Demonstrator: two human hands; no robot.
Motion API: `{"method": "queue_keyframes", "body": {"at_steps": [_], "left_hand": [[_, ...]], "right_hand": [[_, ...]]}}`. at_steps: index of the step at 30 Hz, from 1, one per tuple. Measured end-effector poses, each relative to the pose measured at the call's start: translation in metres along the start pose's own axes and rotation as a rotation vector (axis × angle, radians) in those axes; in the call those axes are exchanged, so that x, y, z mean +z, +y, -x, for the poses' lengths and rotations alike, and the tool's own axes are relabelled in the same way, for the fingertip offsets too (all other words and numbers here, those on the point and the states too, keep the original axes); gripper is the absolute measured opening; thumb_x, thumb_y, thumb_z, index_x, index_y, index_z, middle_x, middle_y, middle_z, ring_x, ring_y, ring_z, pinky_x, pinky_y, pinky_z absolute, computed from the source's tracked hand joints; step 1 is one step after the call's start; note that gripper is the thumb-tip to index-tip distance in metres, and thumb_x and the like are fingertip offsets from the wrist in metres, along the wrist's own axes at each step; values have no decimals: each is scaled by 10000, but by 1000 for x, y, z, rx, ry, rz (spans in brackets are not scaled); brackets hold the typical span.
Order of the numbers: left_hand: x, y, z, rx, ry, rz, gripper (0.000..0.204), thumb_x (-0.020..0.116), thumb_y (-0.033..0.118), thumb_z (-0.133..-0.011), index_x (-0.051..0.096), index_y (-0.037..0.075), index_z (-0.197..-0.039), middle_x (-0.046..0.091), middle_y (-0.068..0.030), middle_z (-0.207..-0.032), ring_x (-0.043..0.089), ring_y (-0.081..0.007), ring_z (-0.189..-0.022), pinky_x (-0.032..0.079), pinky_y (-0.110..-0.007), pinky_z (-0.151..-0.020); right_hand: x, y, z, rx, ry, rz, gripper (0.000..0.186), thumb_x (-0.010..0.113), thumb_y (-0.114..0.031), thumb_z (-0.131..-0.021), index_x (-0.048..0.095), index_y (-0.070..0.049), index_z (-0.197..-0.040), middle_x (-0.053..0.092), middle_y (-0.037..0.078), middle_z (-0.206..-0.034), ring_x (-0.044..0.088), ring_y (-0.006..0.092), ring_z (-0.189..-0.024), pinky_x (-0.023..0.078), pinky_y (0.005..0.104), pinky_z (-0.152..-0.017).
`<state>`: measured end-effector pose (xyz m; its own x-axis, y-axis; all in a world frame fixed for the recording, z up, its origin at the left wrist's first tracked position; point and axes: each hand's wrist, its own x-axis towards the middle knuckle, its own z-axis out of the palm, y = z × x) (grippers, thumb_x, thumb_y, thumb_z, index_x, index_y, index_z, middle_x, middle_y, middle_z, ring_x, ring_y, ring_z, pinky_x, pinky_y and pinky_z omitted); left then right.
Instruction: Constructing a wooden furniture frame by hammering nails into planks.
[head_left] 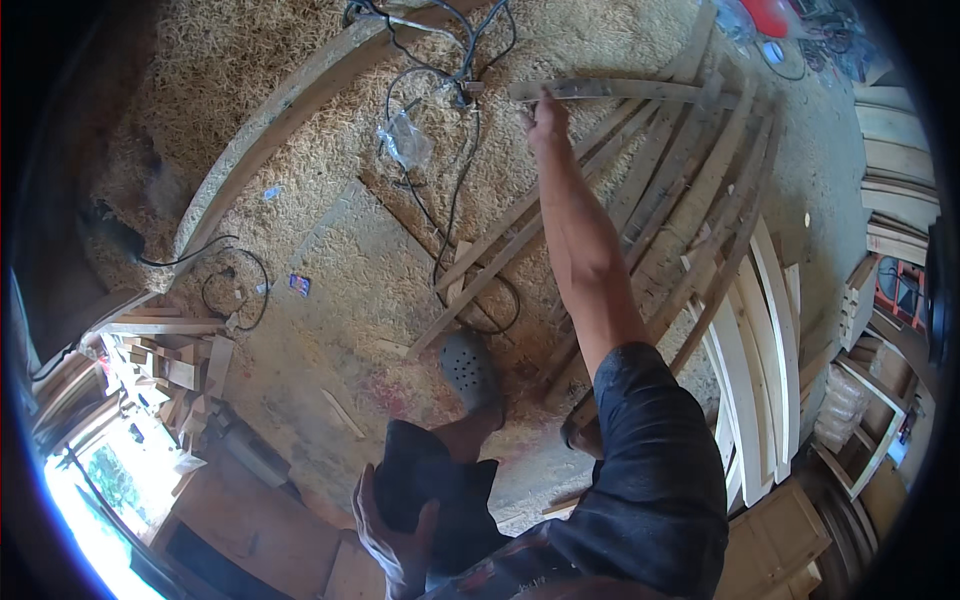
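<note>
My right arm reaches far forward. At its end my right hand (547,122) is closed on the left end of a weathered wooden board (630,90). That board lies crosswise over the far ends of several long planks (690,170) that fan out across the floor toward me. My left hand (385,535) rests on my bent left knee (410,480). Its fingers lie stretched along the dark cloth, the thumb apart, with nothing held.
Black cables (440,215) run across the sawdust near a crumpled clear plastic bag (405,140). A long beam (270,130) stretches along the left. Paler boards (760,340) lie at the right, and offcuts (180,370) are piled at the left. My grey clog (467,372) stands near two plank ends.
</note>
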<state>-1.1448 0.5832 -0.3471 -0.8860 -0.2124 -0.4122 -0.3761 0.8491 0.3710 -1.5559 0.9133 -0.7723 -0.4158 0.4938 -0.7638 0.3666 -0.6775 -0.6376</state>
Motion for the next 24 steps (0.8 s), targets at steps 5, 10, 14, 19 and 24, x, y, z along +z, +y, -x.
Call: {"method": "queue_keyframes", "body": {"at_steps": [5,10,14,19,24], "left_hand": [[-11,8,-1,-43,-94,-14,853,851,370,-723,498,-5,-1402,596,-231,-1252,600,-424,-1140,491,-481,-972],[-39,13,31,-154,-146,25,727,831,327,-763,551,9,-1353,615,-221,-1243,588,-412,-1164,471,-474,-993],[-34,14,66,-148,-238,-18,774,790,450,-788,524,40,-1388,601,-230,-1280,584,-417,-1176,467,-488,-994],[-24,13,103,-194,-282,-82,825,754,561,-782,499,77,-1400,586,-228,-1293,570,-433,-1199,474,-528,-984],[15,-27,171,-155,-162,77,824,746,544,-800,488,58,-1414,560,-265,-1343,565,-436,-1223,478,-513,-999]], "right_hand": [[-40,-50,18,-18,-136,-408,413,667,-366,-981,571,-60,-1242,598,139,-1245,580,301,-1167,502,576,-1003],[-114,-119,145,-13,-250,-476,363,560,-321,-979,538,-52,-1223,604,158,-1220,621,322,-1106,509,581,-987],[-200,-208,183,-4,-66,-585,297,596,-354,-976,574,-71,-1065,623,91,-890,687,274,-821,608,439,-695],[-285,-289,298,119,-201,-388,330,792,-372,-881,593,-113,-929,610,27,-762,618,163,-619,528,264,-489],[-312,-299,563,-135,-99,198,308,806,-289,-880,595,-94,-990,603,16,-782,605,144,-628,534,305,-479]]}}
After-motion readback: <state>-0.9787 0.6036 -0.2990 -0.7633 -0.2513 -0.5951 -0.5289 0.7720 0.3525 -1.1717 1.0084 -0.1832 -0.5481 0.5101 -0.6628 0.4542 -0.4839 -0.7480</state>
